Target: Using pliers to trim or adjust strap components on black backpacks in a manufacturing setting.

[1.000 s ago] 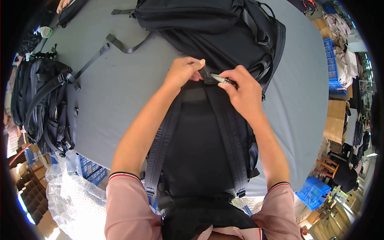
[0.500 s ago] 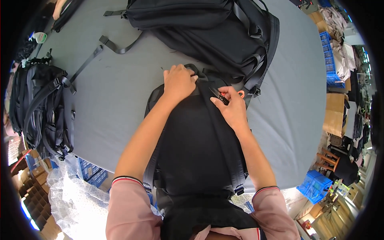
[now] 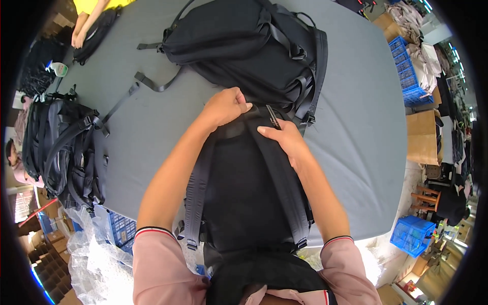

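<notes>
- Landmark: black backpack (image 3: pixel 244 198), lying back-panel up on the grey table (image 3: pixel 366 152), bottom end hanging over the table's near edge toward the person.
- Shoulder straps (image 3: pixel 195 193) run down both sides of the backpack's back panel.
- Right hand (image 3: pixel 284 140) rests on the backpack's top right; fingers flat and pressed on the fabric, thumb pointing left, not closed around anything visible.
- Left hand (image 3: pixel 223 108) sits at the backpack's top edge; fingers curled over and clenched on the top rim fabric.
- Small dark strap piece (image 3: pixel 273 117) stands between the two hands at the backpack's top, just beside the right hand; can't tell if the fingers touch it.
- Second black backpack (image 3: pixel 244 46) lies just beyond the first one's top, touching or nearly so, loose straps trailing to its left.
- Pile of black backpacks (image 3: pixel 61 147) well to the left of the first backpack, at the table's left edge.
- Another person's hand (image 3: pixel 79 35) at the far left, well beyond the backpack.
- Blue crates (image 3: pixel 412 234) on the floor to the backpack's right.
</notes>
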Tool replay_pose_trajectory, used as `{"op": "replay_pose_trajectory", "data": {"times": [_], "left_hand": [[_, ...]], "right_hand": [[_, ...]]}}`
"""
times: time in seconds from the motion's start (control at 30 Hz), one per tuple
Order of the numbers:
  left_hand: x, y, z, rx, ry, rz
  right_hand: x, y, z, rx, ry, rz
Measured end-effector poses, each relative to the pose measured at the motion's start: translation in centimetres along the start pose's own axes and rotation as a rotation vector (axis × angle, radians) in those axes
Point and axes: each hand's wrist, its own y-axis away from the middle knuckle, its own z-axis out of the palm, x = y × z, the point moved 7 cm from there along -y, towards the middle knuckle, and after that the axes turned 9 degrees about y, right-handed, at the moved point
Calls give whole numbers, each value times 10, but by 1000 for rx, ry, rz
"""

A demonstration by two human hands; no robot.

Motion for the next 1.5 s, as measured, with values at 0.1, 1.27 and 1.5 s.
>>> {"op": "replay_pose_trajectory", "data": {"times": [0.1, 1.27, 1.5], "left_hand": [[30, 39, 13, -163, 182, -18], [78, 195, 73, 273, -359, 717], [82, 188, 75, 239, -348, 621]], "right_hand": [[-19, 58, 6, 2, 49, -334], [-32, 173, 30, 593, 1089, -1037], [-29, 159, 8, 585, 794, -940]]}}
